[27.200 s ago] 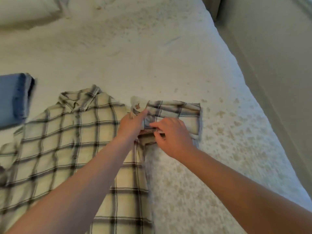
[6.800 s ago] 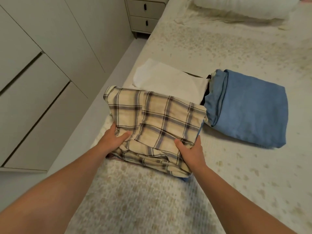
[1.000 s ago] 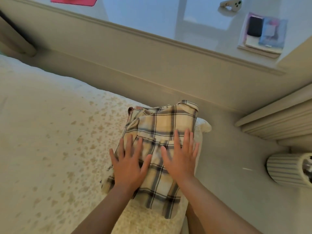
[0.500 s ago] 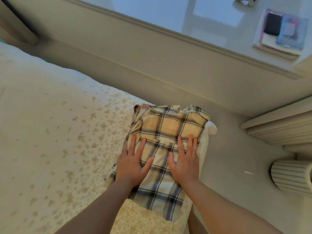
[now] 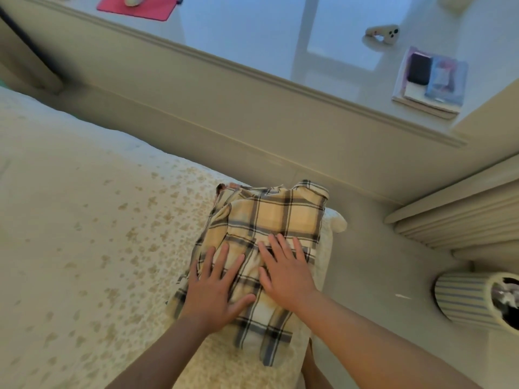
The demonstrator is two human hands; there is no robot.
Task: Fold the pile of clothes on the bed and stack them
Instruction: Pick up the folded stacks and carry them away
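Folded shirt: cream-yellow with dark grey and black plaid. Bedspread: off-white, speckled with tan blotches. Cylinder at right: pale with thin blue stripes. Mat on the white desk: pink-red.

A pink rectangular mat is lying on the glossy white desk top, a pale game controller and a stack of papers are sitting farther right, and a striped cylindrical bin is standing on the floor.
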